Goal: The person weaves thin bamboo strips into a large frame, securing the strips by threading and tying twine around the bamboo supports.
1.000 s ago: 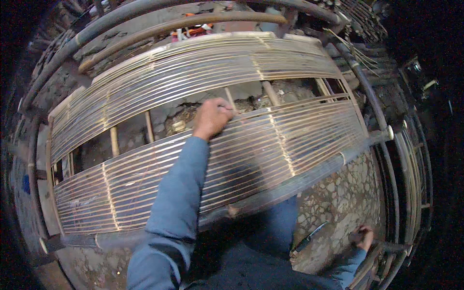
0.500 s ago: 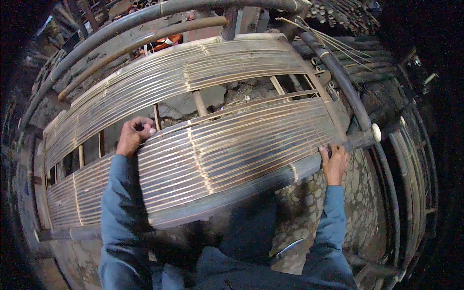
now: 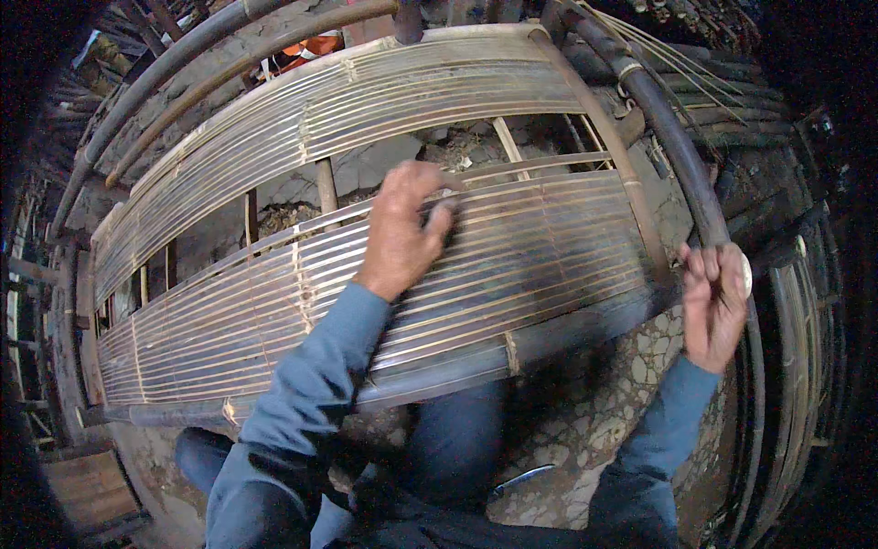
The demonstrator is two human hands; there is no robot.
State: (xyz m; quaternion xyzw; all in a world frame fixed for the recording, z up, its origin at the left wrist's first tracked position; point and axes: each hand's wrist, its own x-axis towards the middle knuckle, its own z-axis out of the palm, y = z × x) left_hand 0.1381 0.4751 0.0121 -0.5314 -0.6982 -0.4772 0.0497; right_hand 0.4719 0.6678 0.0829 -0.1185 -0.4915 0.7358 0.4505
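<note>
A long bamboo bench frame with a slatted top fills the middle. My left hand (image 3: 399, 231) is over the front slat panel (image 3: 476, 265), near its far edge strip. Its thumb stands apart from the fingers, whose tips are blurred; I see nothing held. At the right, my right hand (image 3: 716, 297) is closed with its fingers curled, in front of the pale cut end (image 3: 746, 276) of a bamboo pole. Whatever it may hold is hidden. The dark front rail (image 3: 439, 376) runs along the near side. A second slat panel (image 3: 402, 91) lies beyond a gap with cross pieces (image 3: 326, 186).
Curved bamboo rails (image 3: 247, 69) rise along the back, and a thick dark pole (image 3: 672, 123) runs along the right. Thin split strips (image 3: 668, 55) stick out at the upper right. More long bamboo (image 3: 786, 384) stands at far right. The ground (image 3: 567, 439) is patchy stone.
My left hand has moved right across the slats from the panel's far edge. My right hand has left the front rail and moved right to the pole end. The view has shifted slightly.
</note>
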